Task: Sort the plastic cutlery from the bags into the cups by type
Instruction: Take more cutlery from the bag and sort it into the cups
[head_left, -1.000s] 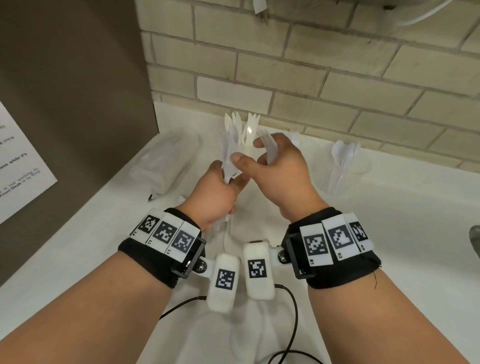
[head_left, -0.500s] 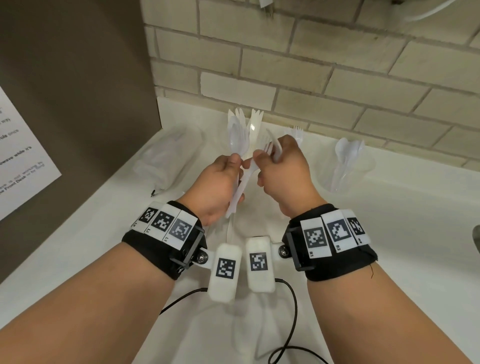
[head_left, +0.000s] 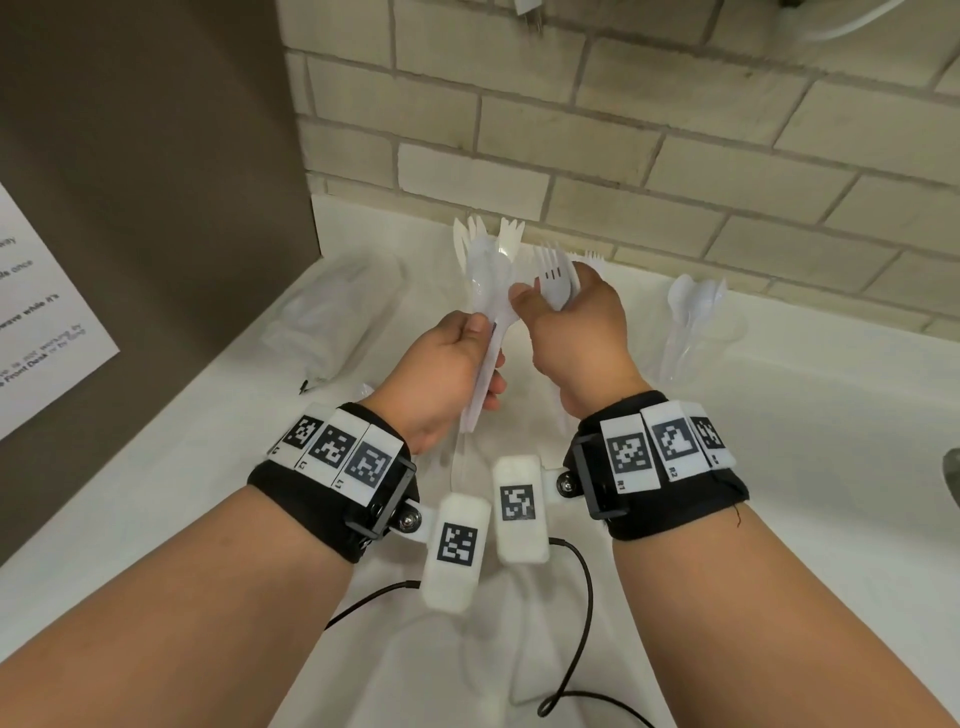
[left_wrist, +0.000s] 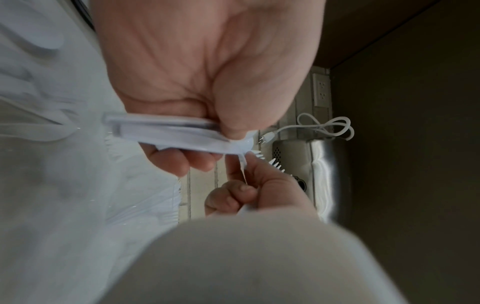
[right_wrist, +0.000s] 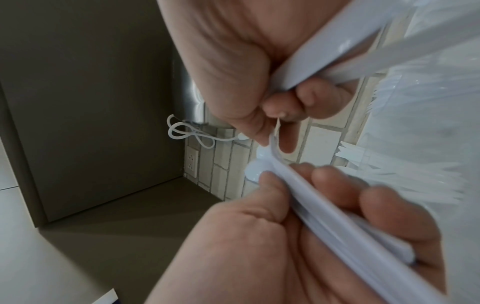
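Observation:
My left hand (head_left: 467, 353) grips a bundle of white plastic cutlery (head_left: 488, 317) by the handles, spoon bowls pointing up; the same bundle (left_wrist: 176, 131) crosses its palm in the left wrist view. Just right of it, my right hand (head_left: 563, 312) holds white forks (head_left: 556, 273), tines up, with the handles (right_wrist: 335, 53) running through its curled fingers. Its thumb and forefinger touch the top of the left hand's bundle (right_wrist: 322, 197). Behind the hands, fork heads (head_left: 506, 234) stand in a mostly hidden cup. A clear cup (head_left: 727, 338) with spoons (head_left: 693, 296) stands at the right.
A clear plastic bag (head_left: 332, 322) lies on the white counter (head_left: 779, 467) at the left, against a brown panel (head_left: 156, 182). A brick wall (head_left: 623, 145) closes the back. Black cables (head_left: 571, 649) trail from the wrist cameras near me.
My right hand has drawn a fork out of the left hand's bundle and raised it up and to the right. The left hand has dropped slightly, still holding the rest.

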